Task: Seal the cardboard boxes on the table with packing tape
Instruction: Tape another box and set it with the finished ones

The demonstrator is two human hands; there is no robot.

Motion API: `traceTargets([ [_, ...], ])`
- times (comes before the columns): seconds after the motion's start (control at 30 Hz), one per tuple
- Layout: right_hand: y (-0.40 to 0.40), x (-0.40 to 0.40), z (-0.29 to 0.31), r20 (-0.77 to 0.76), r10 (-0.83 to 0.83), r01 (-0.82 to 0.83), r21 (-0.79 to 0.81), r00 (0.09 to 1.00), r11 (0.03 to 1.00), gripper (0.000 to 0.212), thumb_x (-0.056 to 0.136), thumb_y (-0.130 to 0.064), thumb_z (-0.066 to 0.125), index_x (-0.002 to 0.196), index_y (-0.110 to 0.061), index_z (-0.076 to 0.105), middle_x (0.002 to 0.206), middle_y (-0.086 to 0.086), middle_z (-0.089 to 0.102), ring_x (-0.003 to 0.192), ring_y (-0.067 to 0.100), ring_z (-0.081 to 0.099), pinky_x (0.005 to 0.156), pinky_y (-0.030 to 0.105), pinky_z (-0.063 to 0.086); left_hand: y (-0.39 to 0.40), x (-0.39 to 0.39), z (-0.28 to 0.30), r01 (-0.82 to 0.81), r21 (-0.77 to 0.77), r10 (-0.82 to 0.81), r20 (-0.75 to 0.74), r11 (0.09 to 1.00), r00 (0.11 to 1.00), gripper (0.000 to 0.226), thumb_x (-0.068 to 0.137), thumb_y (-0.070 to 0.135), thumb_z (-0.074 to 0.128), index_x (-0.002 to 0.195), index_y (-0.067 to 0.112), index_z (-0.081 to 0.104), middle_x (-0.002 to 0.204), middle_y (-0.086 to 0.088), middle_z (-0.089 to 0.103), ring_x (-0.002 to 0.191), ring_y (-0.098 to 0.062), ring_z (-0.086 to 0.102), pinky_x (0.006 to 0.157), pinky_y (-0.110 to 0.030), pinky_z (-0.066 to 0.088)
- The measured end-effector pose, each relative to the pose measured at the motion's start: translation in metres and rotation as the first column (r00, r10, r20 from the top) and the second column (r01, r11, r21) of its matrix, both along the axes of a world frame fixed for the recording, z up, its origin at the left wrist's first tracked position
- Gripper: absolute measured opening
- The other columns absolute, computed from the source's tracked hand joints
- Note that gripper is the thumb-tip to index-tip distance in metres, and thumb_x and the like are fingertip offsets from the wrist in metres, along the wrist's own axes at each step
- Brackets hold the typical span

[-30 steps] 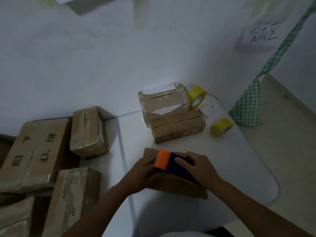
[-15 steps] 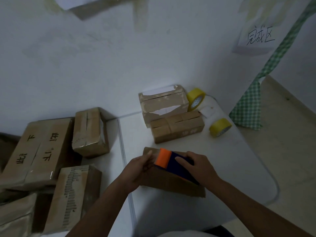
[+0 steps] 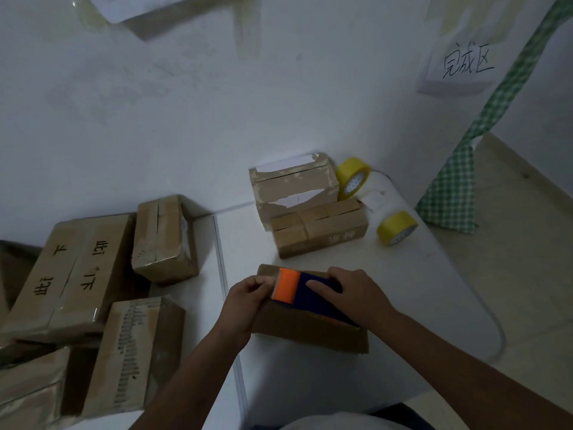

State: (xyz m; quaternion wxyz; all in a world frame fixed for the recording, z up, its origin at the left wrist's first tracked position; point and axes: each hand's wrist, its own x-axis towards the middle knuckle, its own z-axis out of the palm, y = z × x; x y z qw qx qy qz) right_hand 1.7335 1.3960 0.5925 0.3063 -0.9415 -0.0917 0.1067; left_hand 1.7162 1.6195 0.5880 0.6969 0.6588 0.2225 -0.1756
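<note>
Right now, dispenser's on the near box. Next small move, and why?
Probably draw the dispenser rightward along the box. The right hand grips it with its orange end at the box's left end, where the left hand presses, seemingly anchoring the tape start.

The scene is seen from a single head-worn camera, aimed forward and down at the desk [image 3: 434, 274], close above the hands, with the wall [image 3: 186, 119] behind.
</note>
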Motion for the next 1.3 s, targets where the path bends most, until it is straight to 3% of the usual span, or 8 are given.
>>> traceTargets([
  [0.07, -0.003, 0.004, 0.004, 0.012, 0.017, -0.016, -0.022, 1.000, 1.000, 0.052, 0.086, -0.070, 0.042, 0.079, -0.020, 0.054, 0.066, -0.005, 0.057, 0.057, 0.006, 0.055, 0.053, 0.019, 0.039, 0.002, 0.001, 0.000, -0.048, -0.007, 0.048, 0.017, 0.999, 0.999, 0.014, 0.094, 0.014, 0.062, 0.098, 0.002, 0.068, 0.089, -0.015, 0.072, 0.079, -0.026, 0.069, 0.069, -0.033, 0.057],
  [0.2, -0.023, 0.008, 0.005, 0.014, 0.029, -0.026, -0.142, 0.999, 0.990, 0.053, 0.083, -0.073, 0.041, 0.076, -0.023, 0.055, 0.065, -0.006, 0.055, 0.057, 0.005, 0.052, 0.053, 0.020, 0.036, 0.043, 0.008, -0.018, -0.256, 0.036, 0.254, 0.042, 0.966, 0.966, 0.007, 0.092, 0.009, 0.064, 0.088, 0.007, 0.070, 0.084, -0.007, 0.069, 0.084, -0.018, 0.063, 0.082, -0.030, 0.051],
  [0.3, -0.029, 0.010, 0.001, 0.008, 0.025, -0.023, -0.192, 1.000, 0.981, 0.053, 0.083, -0.074, 0.040, 0.073, -0.024, 0.054, 0.064, -0.007, 0.054, 0.057, 0.005, 0.050, 0.053, 0.020, 0.033, 0.065, 0.008, -0.033, -0.231, 0.030, 0.231, -0.026, 0.973, 0.973, 0.005, 0.092, 0.011, 0.067, 0.091, 0.008, 0.070, 0.084, -0.005, 0.068, 0.084, -0.016, 0.063, 0.091, -0.032, 0.051],
  [0.43, -0.018, 0.013, -0.004, -0.004, 0.024, -0.025, -0.264, 1.000, 0.964, 0.057, 0.083, -0.076, 0.040, 0.077, -0.022, 0.057, 0.067, -0.006, 0.054, 0.059, 0.005, 0.051, 0.052, 0.020, 0.033, 0.062, 0.008, -0.043, -0.281, 0.017, 0.281, -0.050, 0.960, 0.958, 0.010, 0.092, 0.014, 0.067, 0.097, 0.006, 0.071, 0.085, -0.005, 0.067, 0.084, -0.015, 0.063, 0.083, -0.027, 0.050],
  [0.7, -0.001, 0.017, -0.005, -0.068, 0.015, -0.040, -0.374, 0.998, 0.927, 0.057, 0.083, -0.078, 0.039, 0.078, -0.023, 0.053, 0.069, -0.007, 0.050, 0.062, 0.007, 0.049, 0.052, 0.021, 0.031, 0.058, 0.003, -0.064, -0.347, 0.057, 0.351, -0.093, 0.936, 0.932, 0.011, 0.091, 0.014, 0.069, 0.095, 0.004, 0.070, 0.089, -0.010, 0.066, 0.087, -0.019, 0.062, 0.085, -0.029, 0.051],
  [0.97, 0.010, 0.023, -0.007, -0.110, -0.015, -0.033, -0.427, 0.994, 0.904, 0.055, 0.083, -0.077, 0.041, 0.075, -0.023, 0.050, 0.070, -0.007, 0.048, 0.062, 0.007, 0.047, 0.056, 0.022, 0.035, 0.048, 0.005, -0.089, -0.305, 0.076, 0.314, -0.171, 0.949, 0.934, 0.013, 0.093, 0.011, 0.065, 0.097, -0.001, 0.067, 0.090, -0.016, 0.065, 0.087, -0.025, 0.060, 0.078, -0.028, 0.052],
  [1.13, 0.012, 0.025, -0.008, -0.128, -0.017, -0.040, -0.431, 0.992, 0.902, 0.054, 0.083, -0.077, 0.040, 0.082, -0.024, 0.052, 0.074, -0.007, 0.051, 0.069, 0.009, 0.053, 0.061, 0.022, 0.039, 0.035, 0.008, -0.097, -0.172, 0.168, 0.205, -0.204, 0.971, 0.957, 0.015, 0.097, 0.018, 0.058, 0.101, 0.007, 0.069, 0.102, -0.012, 0.070, 0.101, -0.030, 0.064, 0.079, -0.041, 0.053],
  [1.3, 0.016, 0.025, -0.007, -0.136, -0.013, -0.048, -0.439, 0.991, 0.897, 0.053, 0.085, -0.076, 0.040, 0.084, -0.024, 0.052, 0.076, -0.007, 0.050, 0.070, 0.010, 0.052, 0.064, 0.023, 0.041, 0.040, 0.012, -0.100, 0.022, 0.269, 0.047, -0.248, 0.963, 0.968, 0.025, 0.101, 0.029, 0.053, 0.114, 0.009, 0.060, 0.115, -0.011, 0.062, 0.103, -0.026, 0.059, 0.077, -0.035, 0.049],
])
